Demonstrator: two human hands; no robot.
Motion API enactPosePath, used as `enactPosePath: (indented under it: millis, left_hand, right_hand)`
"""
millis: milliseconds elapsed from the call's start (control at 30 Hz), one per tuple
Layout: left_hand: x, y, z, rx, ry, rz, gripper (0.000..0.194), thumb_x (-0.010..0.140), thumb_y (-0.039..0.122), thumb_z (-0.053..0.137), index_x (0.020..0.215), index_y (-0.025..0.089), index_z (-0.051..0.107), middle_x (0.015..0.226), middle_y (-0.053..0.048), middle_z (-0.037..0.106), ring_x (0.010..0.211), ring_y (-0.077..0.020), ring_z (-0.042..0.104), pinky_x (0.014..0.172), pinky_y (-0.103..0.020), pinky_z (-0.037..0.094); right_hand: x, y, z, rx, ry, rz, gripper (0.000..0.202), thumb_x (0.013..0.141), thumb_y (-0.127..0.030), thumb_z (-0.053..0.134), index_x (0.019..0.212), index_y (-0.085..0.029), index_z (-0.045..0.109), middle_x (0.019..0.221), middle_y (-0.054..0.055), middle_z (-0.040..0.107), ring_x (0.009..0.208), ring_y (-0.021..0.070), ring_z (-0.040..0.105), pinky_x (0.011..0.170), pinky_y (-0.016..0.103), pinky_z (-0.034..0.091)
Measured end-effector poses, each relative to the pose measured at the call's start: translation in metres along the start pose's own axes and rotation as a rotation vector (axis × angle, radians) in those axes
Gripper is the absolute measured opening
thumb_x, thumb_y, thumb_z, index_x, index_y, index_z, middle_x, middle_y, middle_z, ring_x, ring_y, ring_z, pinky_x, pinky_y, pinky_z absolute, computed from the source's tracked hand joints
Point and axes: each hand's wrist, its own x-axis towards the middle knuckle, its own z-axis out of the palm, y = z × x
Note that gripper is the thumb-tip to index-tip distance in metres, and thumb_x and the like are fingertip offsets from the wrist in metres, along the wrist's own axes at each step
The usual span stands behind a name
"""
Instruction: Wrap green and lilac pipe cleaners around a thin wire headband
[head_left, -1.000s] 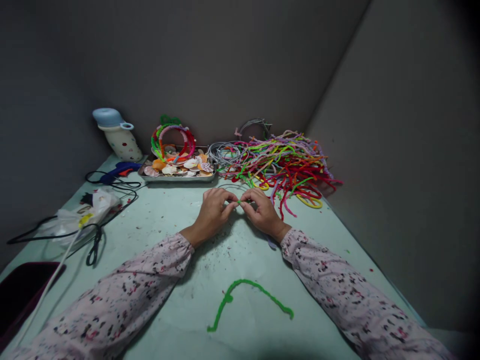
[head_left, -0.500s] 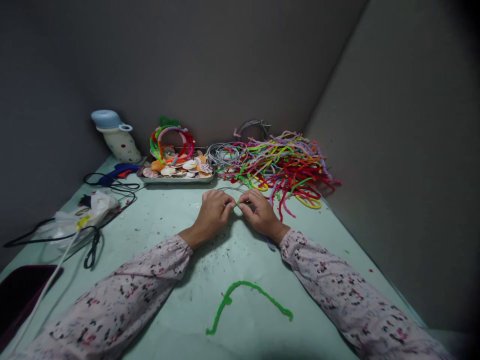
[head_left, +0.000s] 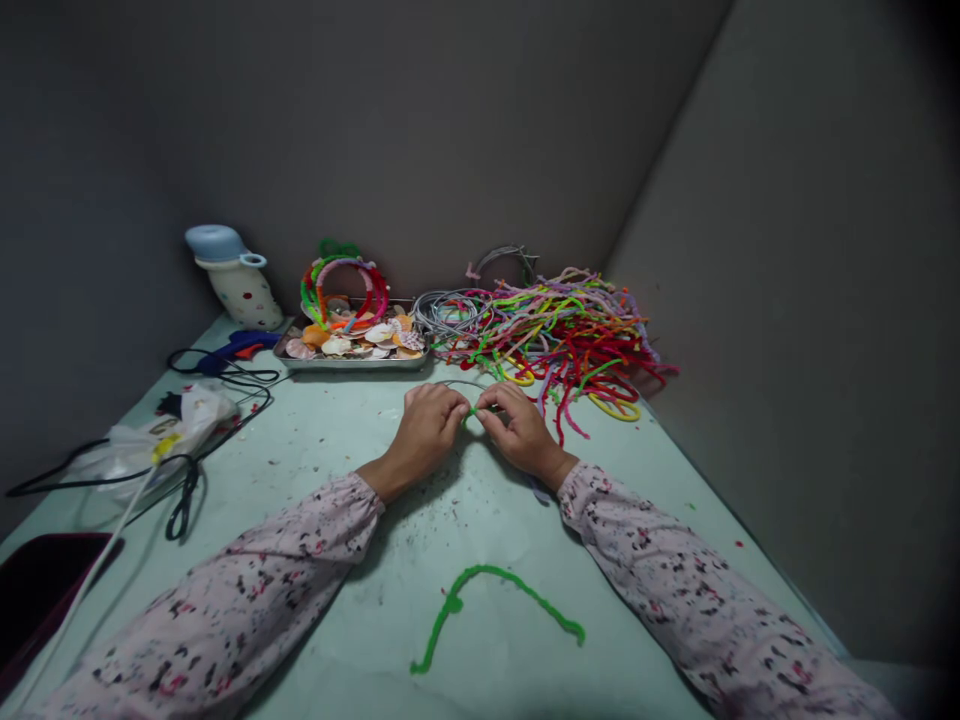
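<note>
My left hand (head_left: 429, 428) and my right hand (head_left: 521, 428) meet over the middle of the table, both with fingers pinched. Between the fingertips shows a short bit of green pipe cleaner (head_left: 472, 411), gripped from both sides. A thin grey wire hoop (head_left: 459, 382) arcs behind the fingers; its ends are hidden by my hands. Closer to me, a bent green pipe cleaner (head_left: 517, 578) with a small twisted knob lies loose on the table, touched by neither hand.
A metal tray (head_left: 356, 366) of seashells bears colourful wrapped hoops (head_left: 313, 285). Beside it are grey wire hoops (head_left: 450, 315) and a pipe cleaner heap (head_left: 577, 330). At left stand a bottle (head_left: 240, 290), a blue tool (head_left: 232, 348), cables (head_left: 180, 510) and a plastic bag (head_left: 124, 455).
My hands stay almost in place, fingers still pinched at the green pipe cleaner, a little more of which shows between them. The view has shifted very slightly.
</note>
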Motion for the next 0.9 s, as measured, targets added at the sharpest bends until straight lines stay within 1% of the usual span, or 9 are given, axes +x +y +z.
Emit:
enactPosePath:
  millis: [233,400,467,500,567,600,667,767,900]
  left_hand:
    - [0.000,0.001,0.001,-0.002,0.015,0.010,0.025,0.096,0.029,0.041,0.084,0.018,0.060,0.087,-0.004,0.062,0.089,-0.0207,0.053,0.087,-0.039,0.035]
    - [-0.001,0.000,0.000,-0.075,0.079,-0.019,0.023,0.095,0.029,0.042,0.086,0.019,0.061,0.086,-0.003,0.063,0.089,-0.0203,0.053,0.087,-0.038,0.036]
    - [0.000,-0.003,0.000,-0.142,0.139,-0.054,0.022,0.095,0.030,0.043,0.087,0.019,0.061,0.086,-0.003,0.063,0.090,-0.0201,0.054,0.086,-0.036,0.038]
    - [0.000,-0.004,0.000,-0.181,0.174,-0.080,0.022,0.095,0.030,0.043,0.087,0.019,0.061,0.087,-0.003,0.063,0.090,-0.0200,0.054,0.085,-0.036,0.039]
    - [0.001,-0.008,0.000,-0.266,0.241,-0.142,0.022,0.094,0.032,0.044,0.087,0.019,0.061,0.087,-0.003,0.062,0.089,-0.0195,0.055,0.084,-0.034,0.041]
    - [0.002,-0.010,0.000,-0.307,0.268,-0.178,0.022,0.094,0.032,0.045,0.087,0.019,0.061,0.086,-0.003,0.063,0.089,-0.0192,0.056,0.083,-0.033,0.042]
    - [0.002,-0.012,0.001,-0.392,0.296,-0.250,0.023,0.093,0.035,0.045,0.089,0.020,0.062,0.086,-0.002,0.063,0.088,-0.0187,0.057,0.079,-0.030,0.045]
    - [0.002,-0.011,0.004,-0.493,0.274,-0.314,0.024,0.092,0.038,0.048,0.090,0.019,0.063,0.085,-0.002,0.065,0.087,-0.0186,0.058,0.074,-0.028,0.046]
    - [0.000,-0.007,0.006,-0.548,0.163,-0.266,0.024,0.091,0.038,0.051,0.090,0.018,0.065,0.089,-0.003,0.066,0.088,-0.0184,0.059,0.078,-0.029,0.047]
  right_hand:
    - [0.000,-0.001,0.001,0.021,-0.003,0.013,0.004,0.090,-0.024,0.054,0.088,-0.022,0.057,0.086,0.004,0.059,0.087,0.0210,0.052,0.083,0.038,0.042]
    - [0.003,0.001,-0.007,0.116,0.037,0.104,0.012,0.091,-0.031,0.055,0.094,-0.023,0.063,0.095,0.005,0.063,0.094,0.0214,0.055,0.085,0.037,0.043]
    - [0.006,0.007,-0.012,0.126,0.157,0.170,0.018,0.092,-0.034,0.052,0.098,-0.024,0.064,0.101,0.005,0.064,0.101,0.0220,0.056,0.092,0.039,0.042]
    - [0.007,0.012,-0.014,0.121,0.264,0.225,0.020,0.092,-0.037,0.052,0.099,-0.024,0.065,0.101,0.005,0.065,0.103,0.0224,0.055,0.095,0.040,0.040]
    - [0.009,0.022,-0.016,0.202,0.448,0.385,0.026,0.091,-0.043,0.052,0.101,-0.023,0.064,0.102,0.005,0.065,0.101,0.0224,0.057,0.090,0.038,0.043]
    - [0.009,0.026,-0.016,0.270,0.479,0.478,0.029,0.090,-0.047,0.052,0.102,-0.023,0.064,0.098,0.004,0.066,0.096,0.0222,0.058,0.084,0.037,0.045]
    - [0.010,0.031,-0.014,0.388,0.452,0.600,0.034,0.088,-0.053,0.052,0.097,-0.023,0.064,0.091,0.003,0.067,0.090,0.0219,0.060,0.076,0.034,0.046]
    - [0.013,0.029,-0.009,0.509,0.351,0.603,0.036,0.087,-0.055,0.053,0.085,-0.022,0.067,0.086,0.002,0.067,0.089,0.0199,0.060,0.083,0.033,0.045]
    - [0.024,0.016,-0.004,0.697,0.252,0.657,0.033,0.082,-0.052,0.062,0.074,-0.021,0.066,0.075,0.000,0.065,0.074,0.0154,0.057,0.074,0.029,0.046]
